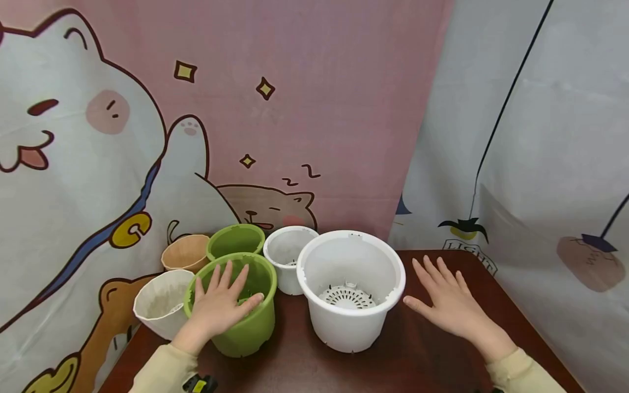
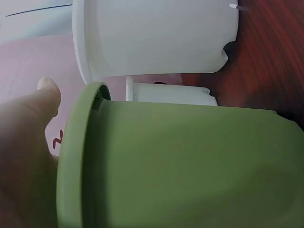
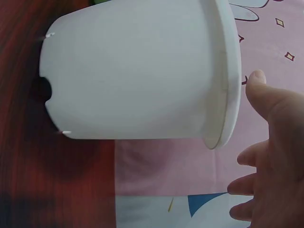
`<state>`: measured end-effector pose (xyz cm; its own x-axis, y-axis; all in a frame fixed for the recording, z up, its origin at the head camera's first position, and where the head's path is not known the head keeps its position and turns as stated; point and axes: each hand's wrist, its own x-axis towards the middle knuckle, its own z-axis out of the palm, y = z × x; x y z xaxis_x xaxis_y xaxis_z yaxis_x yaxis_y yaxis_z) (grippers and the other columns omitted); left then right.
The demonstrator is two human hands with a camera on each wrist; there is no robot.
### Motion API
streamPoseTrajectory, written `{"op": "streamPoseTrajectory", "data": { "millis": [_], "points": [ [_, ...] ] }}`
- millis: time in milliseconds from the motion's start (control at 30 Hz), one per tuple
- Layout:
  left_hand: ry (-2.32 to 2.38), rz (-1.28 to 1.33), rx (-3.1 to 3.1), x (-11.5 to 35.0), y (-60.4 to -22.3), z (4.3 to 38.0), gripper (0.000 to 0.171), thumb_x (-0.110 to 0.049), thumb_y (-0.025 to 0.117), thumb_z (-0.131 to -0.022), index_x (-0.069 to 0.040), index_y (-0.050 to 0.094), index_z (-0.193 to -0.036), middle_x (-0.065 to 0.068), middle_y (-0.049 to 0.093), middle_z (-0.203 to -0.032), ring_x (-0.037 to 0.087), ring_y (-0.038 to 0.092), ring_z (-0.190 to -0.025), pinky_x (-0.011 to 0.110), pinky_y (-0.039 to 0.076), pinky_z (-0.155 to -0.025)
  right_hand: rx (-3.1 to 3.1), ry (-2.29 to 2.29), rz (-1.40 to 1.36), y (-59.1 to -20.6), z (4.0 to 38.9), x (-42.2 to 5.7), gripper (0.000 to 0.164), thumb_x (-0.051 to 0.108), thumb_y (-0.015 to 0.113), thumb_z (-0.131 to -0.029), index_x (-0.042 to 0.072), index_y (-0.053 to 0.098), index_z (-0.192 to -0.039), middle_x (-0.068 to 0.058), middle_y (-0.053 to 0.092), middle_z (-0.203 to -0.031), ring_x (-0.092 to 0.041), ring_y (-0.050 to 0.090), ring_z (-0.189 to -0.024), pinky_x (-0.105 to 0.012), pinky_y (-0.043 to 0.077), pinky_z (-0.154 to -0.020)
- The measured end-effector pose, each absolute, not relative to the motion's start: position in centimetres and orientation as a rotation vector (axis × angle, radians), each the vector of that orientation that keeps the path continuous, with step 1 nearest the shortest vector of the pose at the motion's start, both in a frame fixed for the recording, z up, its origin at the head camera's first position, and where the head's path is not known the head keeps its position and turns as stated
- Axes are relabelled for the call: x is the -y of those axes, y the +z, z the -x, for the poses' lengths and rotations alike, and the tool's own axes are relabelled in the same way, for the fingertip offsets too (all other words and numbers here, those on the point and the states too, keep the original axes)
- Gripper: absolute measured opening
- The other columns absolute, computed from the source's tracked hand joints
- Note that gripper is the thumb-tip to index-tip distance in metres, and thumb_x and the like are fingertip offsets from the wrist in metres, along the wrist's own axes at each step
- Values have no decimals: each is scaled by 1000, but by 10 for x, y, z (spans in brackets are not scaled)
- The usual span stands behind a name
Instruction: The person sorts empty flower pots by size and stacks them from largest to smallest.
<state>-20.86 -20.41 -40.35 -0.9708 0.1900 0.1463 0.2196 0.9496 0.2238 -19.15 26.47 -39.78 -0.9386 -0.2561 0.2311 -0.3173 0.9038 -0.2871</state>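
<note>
My left hand [image 1: 222, 303] is spread flat over the mouth of the front green pot [image 1: 245, 333], fingers straight and gripping nothing; whether it touches the rim I cannot tell. In the left wrist view the thumb [image 2: 48, 97] stands out beside that pot's rim. To the right of the large white pot [image 1: 346, 327], my right hand [image 1: 449, 303] hovers with fingers spread, holding nothing. The right wrist view has its thumb [image 3: 266, 92] a little apart from the white rim [image 3: 232, 71]. Slots pierce the floor of the large white pot.
Behind stand a second green pot [image 1: 236, 240] and a smaller white pot [image 1: 291, 278]. At the left are a tan pot [image 1: 185, 254] and a cream faceted pot [image 1: 167, 322]. All rest on a dark red-brown table [image 1: 304, 365], with a printed curtain [image 1: 344, 136] behind it.
</note>
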Motion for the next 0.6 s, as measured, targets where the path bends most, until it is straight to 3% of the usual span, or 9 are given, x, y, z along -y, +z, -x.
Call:
{"op": "streamPoseTrajectory", "data": {
  "millis": [433, 600],
  "points": [
    [-372, 353, 2802, 205, -397, 209, 86, -69, 52, -90, -10, 42, -151, 27, 40, -149, 50, 33, -138, 76, 18, -104, 2793, 689, -424, -376, 205, -251, 91, 51, 70, -87, -9, 36, -147, -32, 40, -146, -52, 36, -133, -70, 34, -100],
    [-388, 397, 2698, 210, -397, 209, 85, -65, 59, -88, -5, 46, -148, 27, 47, -143, 48, 45, -129, 67, 32, -103, 2769, 746, -387, -373, 209, -249, 88, 46, 71, -88, -10, 37, -146, -31, 44, -143, -50, 42, -129, -67, 39, -99]
  ]
}}
